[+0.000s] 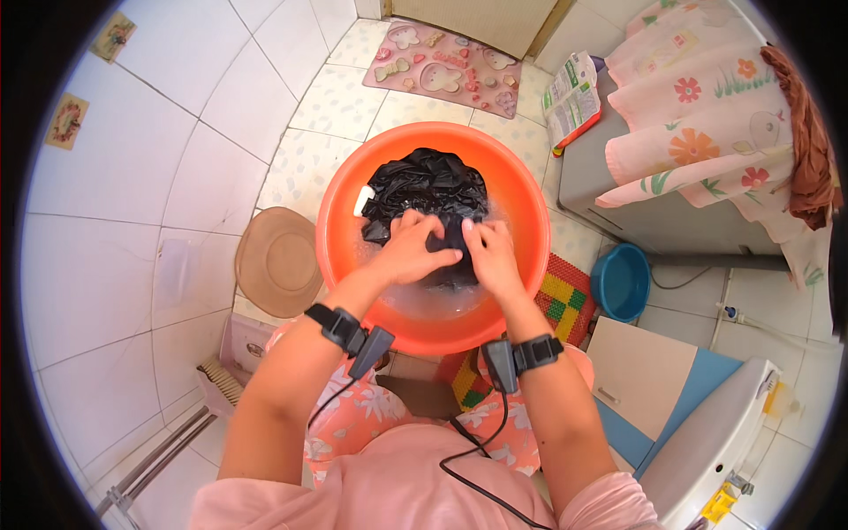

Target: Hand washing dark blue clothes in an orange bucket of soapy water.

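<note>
An orange plastic basin (339,159) stands on the tiled floor before me, with cloudy, sudsy water in its lower part. Bunched black fabric (427,179) lies in it, wet and shiny. My left hand (417,248) is on the near part of the dark cloth, fingers curled, thumb pointing right. Close beside it, my right hand (489,252) pinches the cloth between thumb and fingers. A white bar (363,201), apparently soap, rests at the left edge of the fabric. Both wrists wear black straps with cabled devices.
A brown round lid (278,262) lies left of the basin, near the tiled wall. To the right are a blue bowl (621,281), a red, yellow and green mat (566,298), a grey appliance under a floral cloth (695,119), and a detergent bag (573,103). A pink mat (444,69) lies beyond.
</note>
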The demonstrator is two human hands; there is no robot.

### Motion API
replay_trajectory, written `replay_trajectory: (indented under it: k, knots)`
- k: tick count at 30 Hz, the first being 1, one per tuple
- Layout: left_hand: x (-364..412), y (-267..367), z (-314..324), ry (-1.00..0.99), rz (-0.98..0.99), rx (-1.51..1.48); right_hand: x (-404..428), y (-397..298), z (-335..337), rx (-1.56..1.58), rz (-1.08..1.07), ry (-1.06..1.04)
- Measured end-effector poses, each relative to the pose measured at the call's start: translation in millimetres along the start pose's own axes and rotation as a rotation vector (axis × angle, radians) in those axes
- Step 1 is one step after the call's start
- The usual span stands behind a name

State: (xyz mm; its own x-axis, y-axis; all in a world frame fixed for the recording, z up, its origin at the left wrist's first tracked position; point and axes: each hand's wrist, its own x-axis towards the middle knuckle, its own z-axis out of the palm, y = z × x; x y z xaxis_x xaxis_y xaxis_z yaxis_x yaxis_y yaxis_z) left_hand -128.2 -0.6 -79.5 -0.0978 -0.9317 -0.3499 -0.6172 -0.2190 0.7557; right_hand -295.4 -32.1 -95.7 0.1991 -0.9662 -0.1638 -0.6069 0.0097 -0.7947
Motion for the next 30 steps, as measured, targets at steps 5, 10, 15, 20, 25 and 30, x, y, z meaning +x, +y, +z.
replay_trajectory:
  k: [5,10,15,20,25,30]
  knots:
    - [-17,-15,50,0.152,-0.281,0.318,-29,4,33,-0.349,0.221,-0.096]
    - [5,-19,60,-0.046,-0.471,0.412,-16,9,50,-0.638,0.167,-0.183]
    - [48,-34,45,-0.151,-0.369,0.532,24,18,44,-0.869,0.038,-0.197]
    - [67,-27,22,-0.224,-0.150,0.675,64,15,33,-0.861,0.192,-0.477]
    - [75,-30,18,-0.233,-0.206,0.590,87,13,27,-0.995,0.048,-0.658]
    - [52,-28,1,-0.147,-0.120,0.387,97,56,11,-0.364,0.172,-0.389]
